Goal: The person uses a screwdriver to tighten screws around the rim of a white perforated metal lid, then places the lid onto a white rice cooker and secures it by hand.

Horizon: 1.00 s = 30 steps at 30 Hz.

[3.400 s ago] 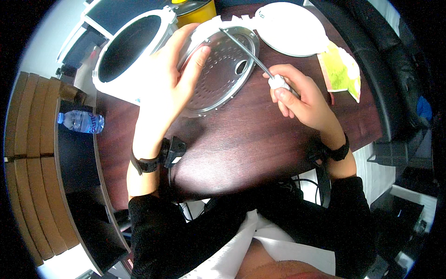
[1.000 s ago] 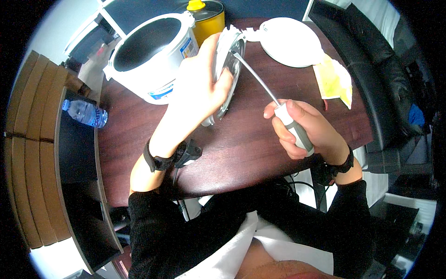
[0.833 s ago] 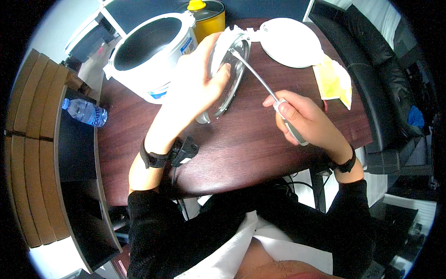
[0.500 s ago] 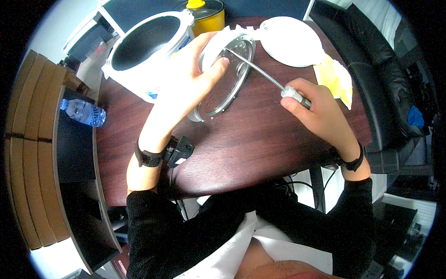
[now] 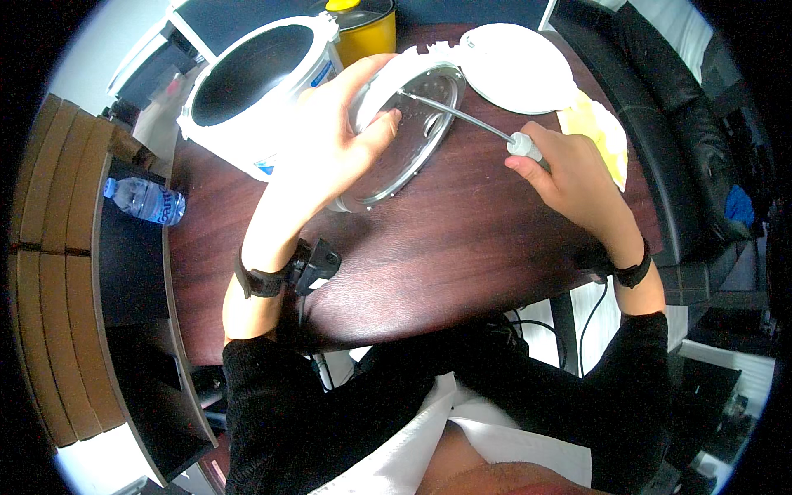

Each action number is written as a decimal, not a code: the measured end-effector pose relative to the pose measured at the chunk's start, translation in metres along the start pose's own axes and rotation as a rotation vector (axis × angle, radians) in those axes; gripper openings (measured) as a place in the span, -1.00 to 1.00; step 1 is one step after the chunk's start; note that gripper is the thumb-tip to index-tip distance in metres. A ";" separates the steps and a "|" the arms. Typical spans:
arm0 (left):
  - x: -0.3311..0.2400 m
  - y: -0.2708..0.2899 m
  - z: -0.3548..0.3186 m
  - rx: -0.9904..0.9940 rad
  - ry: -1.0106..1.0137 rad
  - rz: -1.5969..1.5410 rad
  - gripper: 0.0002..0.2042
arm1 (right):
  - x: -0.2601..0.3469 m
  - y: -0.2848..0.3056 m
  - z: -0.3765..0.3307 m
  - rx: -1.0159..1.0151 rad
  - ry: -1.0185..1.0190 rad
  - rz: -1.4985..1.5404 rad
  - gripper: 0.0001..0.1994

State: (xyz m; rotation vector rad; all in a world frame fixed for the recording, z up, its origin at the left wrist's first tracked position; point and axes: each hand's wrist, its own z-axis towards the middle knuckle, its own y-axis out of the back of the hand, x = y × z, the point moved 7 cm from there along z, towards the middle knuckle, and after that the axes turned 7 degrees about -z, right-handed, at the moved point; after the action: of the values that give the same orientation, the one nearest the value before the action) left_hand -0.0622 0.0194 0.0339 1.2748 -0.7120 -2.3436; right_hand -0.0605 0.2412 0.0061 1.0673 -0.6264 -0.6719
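Note:
My left hand [image 5: 342, 132] is closed on the rim of a round lid [image 5: 412, 148], tilted up on edge over the table. The lid has a silvery metal inner face and a white outer part. In my right hand [image 5: 569, 169] is a screwdriver [image 5: 470, 120], gripped by its pale handle. Its long metal shaft points left, with the tip against the lid's inner face near the upper edge. Just behind my left hand stands a white cooker body [image 5: 285, 124] with a dark, open inside. A white oval cover [image 5: 520, 70] lies right of the lid.
A yellow bin [image 5: 367, 37] stands behind the cooker body. Yellow-and-white cloth or paper [image 5: 598, 136] lies at the table's right. A water bottle [image 5: 144, 200] rests on the left shelf, beside stacked cardboard boxes [image 5: 62, 330]. A black couch [image 5: 652, 124] borders the right side.
My right hand has moved slightly right and up and turned on the screwdriver handle, whose shaft now lies flatter. The lid has shifted slightly to the right.

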 end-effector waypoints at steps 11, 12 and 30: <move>-0.002 0.000 -0.001 -0.039 -0.016 0.065 -0.53 | 0.008 -0.051 -0.011 0.263 -0.115 0.855 -0.70; -0.002 0.000 0.000 -0.048 -0.014 0.044 -0.54 | 0.009 -0.063 -0.015 0.382 -0.193 1.072 -0.69; -0.002 0.001 0.002 -0.142 -0.068 -0.156 -0.59 | -0.062 -0.064 0.025 -0.380 -0.481 1.187 -0.71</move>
State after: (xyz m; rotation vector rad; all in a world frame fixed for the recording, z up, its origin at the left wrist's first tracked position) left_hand -0.0624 0.0204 0.0368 1.2331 -0.4715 -2.5228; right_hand -0.1304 0.2527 -0.0526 0.0509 -1.3160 0.0359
